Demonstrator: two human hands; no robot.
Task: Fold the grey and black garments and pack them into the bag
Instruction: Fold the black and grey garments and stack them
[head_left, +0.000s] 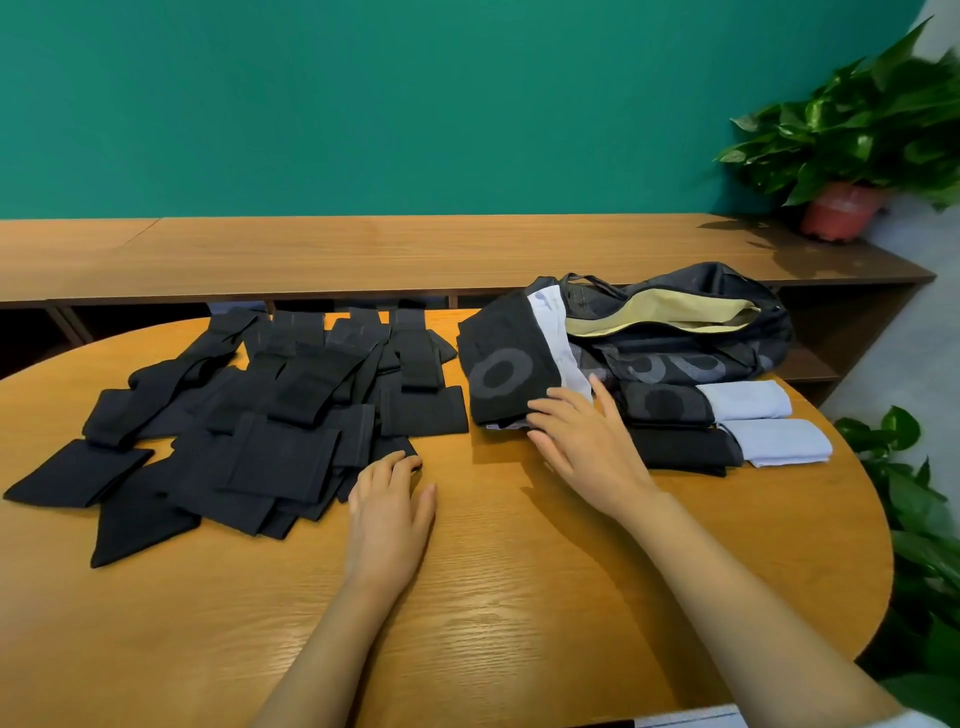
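A spread of several black garments (270, 410) covers the left half of the round wooden table (493, 597). My left hand (389, 504) rests flat on the table, its fingertips touching the near right corner of that spread. A folded black piece with a grey ring pattern (506, 369) and a white-grey lining leans against the dark bag (675, 327), whose zip mouth gapes showing a tan inside. My right hand (582, 436) lies with straight fingers on the lower edge of this folded piece. Two more folded black-and-pale-grey pieces (727, 426) lie stacked at the right.
A long wooden sideboard (363, 249) runs behind the table under a green wall. A potted plant (852, 150) stands on its right end, and more leaves (919, 545) crowd the table's right edge. Bare tabletop lies in front, between my forearms.
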